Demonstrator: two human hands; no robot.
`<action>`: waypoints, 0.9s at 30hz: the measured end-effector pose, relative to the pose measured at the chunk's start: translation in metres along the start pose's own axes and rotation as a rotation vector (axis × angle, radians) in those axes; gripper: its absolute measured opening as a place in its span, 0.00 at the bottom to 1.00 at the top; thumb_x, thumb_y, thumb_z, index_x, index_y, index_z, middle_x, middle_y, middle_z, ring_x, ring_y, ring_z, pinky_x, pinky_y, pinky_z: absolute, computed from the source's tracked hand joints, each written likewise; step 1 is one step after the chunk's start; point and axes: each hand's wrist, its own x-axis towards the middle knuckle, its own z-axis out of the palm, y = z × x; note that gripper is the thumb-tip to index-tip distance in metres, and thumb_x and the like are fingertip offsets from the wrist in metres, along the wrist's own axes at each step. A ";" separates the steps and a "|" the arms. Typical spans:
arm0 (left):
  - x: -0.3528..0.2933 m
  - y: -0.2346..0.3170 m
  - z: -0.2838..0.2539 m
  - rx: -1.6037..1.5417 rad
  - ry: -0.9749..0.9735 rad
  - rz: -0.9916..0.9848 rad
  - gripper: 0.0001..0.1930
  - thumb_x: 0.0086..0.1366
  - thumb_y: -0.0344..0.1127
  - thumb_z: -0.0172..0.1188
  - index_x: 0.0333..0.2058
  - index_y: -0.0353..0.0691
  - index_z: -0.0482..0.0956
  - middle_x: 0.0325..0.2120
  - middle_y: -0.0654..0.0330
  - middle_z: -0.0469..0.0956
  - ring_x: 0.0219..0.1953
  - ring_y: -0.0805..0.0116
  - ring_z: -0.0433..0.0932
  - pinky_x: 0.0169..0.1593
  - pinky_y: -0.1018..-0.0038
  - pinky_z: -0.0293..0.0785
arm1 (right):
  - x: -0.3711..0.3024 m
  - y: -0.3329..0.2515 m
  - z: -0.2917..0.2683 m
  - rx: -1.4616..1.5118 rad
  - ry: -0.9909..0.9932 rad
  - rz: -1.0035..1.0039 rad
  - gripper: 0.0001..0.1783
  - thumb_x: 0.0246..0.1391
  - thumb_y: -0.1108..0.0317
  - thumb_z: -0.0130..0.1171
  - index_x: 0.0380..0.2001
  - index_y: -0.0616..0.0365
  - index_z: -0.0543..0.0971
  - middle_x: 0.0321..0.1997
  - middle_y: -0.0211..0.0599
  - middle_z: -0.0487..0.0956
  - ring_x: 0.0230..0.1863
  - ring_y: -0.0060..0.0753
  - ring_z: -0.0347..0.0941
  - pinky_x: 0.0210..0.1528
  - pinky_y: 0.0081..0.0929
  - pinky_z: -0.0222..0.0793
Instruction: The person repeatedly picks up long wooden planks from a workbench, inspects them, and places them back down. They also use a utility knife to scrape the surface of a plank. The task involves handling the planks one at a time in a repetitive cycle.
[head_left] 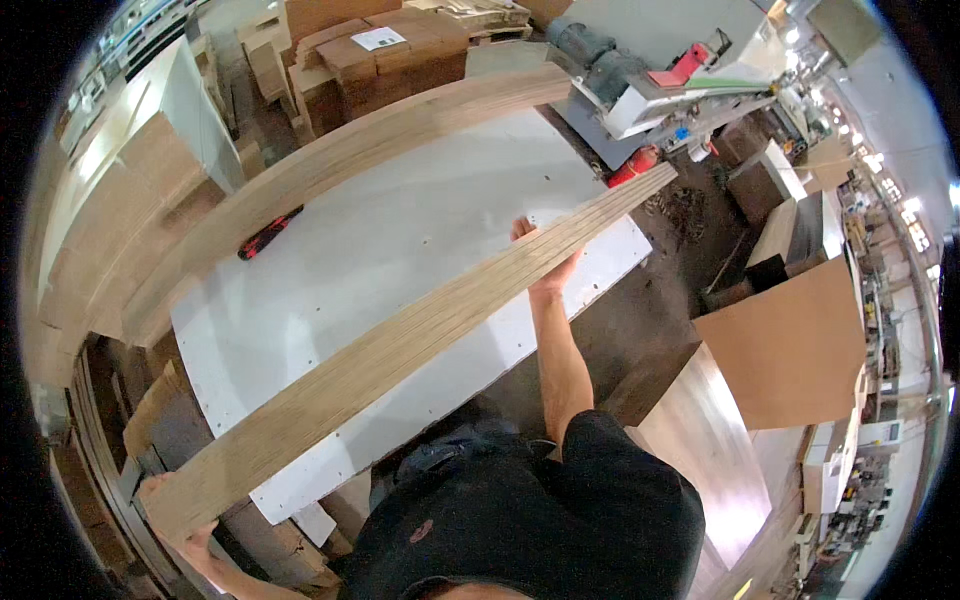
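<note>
A long wooden plank (380, 350) with a pale brown grain slants over a white work table (330, 230), from the lower left up to the right. My left hand (178, 520) grips its near left end, thumb on one edge and fingers around the other. Farther along, my right hand (553, 272) holds the plank from beneath, fingertips showing past the far edge and the palm at the near edge. At the back of the table lies another long board (350, 150). Beside that board rests a red and black hand tool (268, 236), its exact kind unclear.
Stacked cardboard (390, 60) stands behind the table. A machine with a grey motor (615, 75) is at the back right, with a red cylinder (635, 165) below it. Large brown panels (790, 345) lean to the right, and wrapped stacks (140, 190) stand on the left.
</note>
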 end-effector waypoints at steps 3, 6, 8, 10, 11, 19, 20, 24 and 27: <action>-0.006 -0.009 0.003 -0.028 0.001 -0.188 0.43 0.40 0.50 0.78 0.54 0.37 0.72 0.46 0.57 0.71 0.48 0.61 0.73 0.52 0.61 0.71 | 0.020 -0.013 -0.022 0.002 -0.031 -0.148 0.44 0.59 0.25 0.43 0.62 0.51 0.69 0.61 0.42 0.74 0.61 0.53 0.69 0.62 0.52 0.68; -0.019 -0.012 0.004 -0.027 -0.014 -0.353 0.44 0.39 0.50 0.79 0.55 0.37 0.71 0.47 0.57 0.71 0.48 0.61 0.73 0.52 0.62 0.71 | 0.020 -0.014 -0.037 -0.179 0.166 -0.264 0.47 0.60 0.25 0.41 0.69 0.49 0.60 0.68 0.40 0.68 0.66 0.48 0.65 0.66 0.46 0.65; -0.027 -0.008 0.004 -0.022 -0.023 -0.433 0.44 0.39 0.49 0.79 0.55 0.37 0.71 0.47 0.57 0.71 0.48 0.61 0.73 0.52 0.62 0.71 | 0.014 -0.013 -0.023 -0.176 0.186 -0.237 0.47 0.62 0.25 0.37 0.70 0.49 0.59 0.68 0.39 0.67 0.67 0.46 0.64 0.67 0.46 0.65; -0.035 -0.001 0.002 -0.011 -0.039 -0.495 0.45 0.39 0.49 0.79 0.56 0.37 0.70 0.48 0.57 0.71 0.48 0.60 0.73 0.52 0.62 0.71 | 0.003 -0.009 -0.015 -0.194 0.310 -0.164 0.48 0.61 0.25 0.37 0.71 0.50 0.59 0.70 0.39 0.66 0.68 0.47 0.63 0.68 0.48 0.63; -0.018 0.004 0.014 -0.009 -0.076 -0.499 0.45 0.39 0.49 0.79 0.56 0.37 0.70 0.48 0.57 0.71 0.48 0.60 0.73 0.52 0.62 0.71 | -0.004 -0.019 -0.018 -0.207 0.351 -0.174 0.48 0.61 0.24 0.37 0.71 0.50 0.59 0.70 0.39 0.66 0.68 0.47 0.63 0.68 0.48 0.62; 0.055 0.026 0.040 0.020 -0.241 -0.476 0.47 0.39 0.48 0.80 0.58 0.37 0.69 0.50 0.57 0.71 0.48 0.60 0.74 0.52 0.63 0.72 | -0.111 -0.004 0.047 -0.258 0.634 -0.077 0.53 0.59 0.22 0.33 0.73 0.51 0.52 0.72 0.49 0.60 0.71 0.53 0.58 0.70 0.55 0.58; 0.066 0.028 0.042 0.023 -0.262 -0.457 0.47 0.39 0.48 0.80 0.58 0.37 0.69 0.50 0.57 0.71 0.48 0.60 0.74 0.52 0.63 0.72 | -0.131 -0.001 0.045 -0.228 0.671 -0.074 0.53 0.59 0.21 0.34 0.74 0.50 0.51 0.72 0.49 0.59 0.71 0.53 0.57 0.70 0.57 0.57; 0.118 0.030 0.071 -0.002 -0.387 -0.383 0.48 0.39 0.47 0.80 0.59 0.37 0.68 0.51 0.57 0.71 0.48 0.60 0.74 0.51 0.63 0.72 | -0.213 -0.002 0.041 -0.160 0.736 -0.154 0.56 0.57 0.20 0.38 0.74 0.52 0.49 0.73 0.50 0.57 0.72 0.53 0.57 0.69 0.61 0.57; 0.147 0.031 0.095 -0.021 -0.481 -0.335 0.49 0.38 0.47 0.80 0.60 0.37 0.67 0.51 0.57 0.71 0.48 0.60 0.74 0.51 0.63 0.72 | -0.276 0.006 0.036 -0.171 0.906 -0.284 0.57 0.57 0.22 0.42 0.74 0.53 0.48 0.72 0.50 0.58 0.71 0.52 0.58 0.70 0.57 0.58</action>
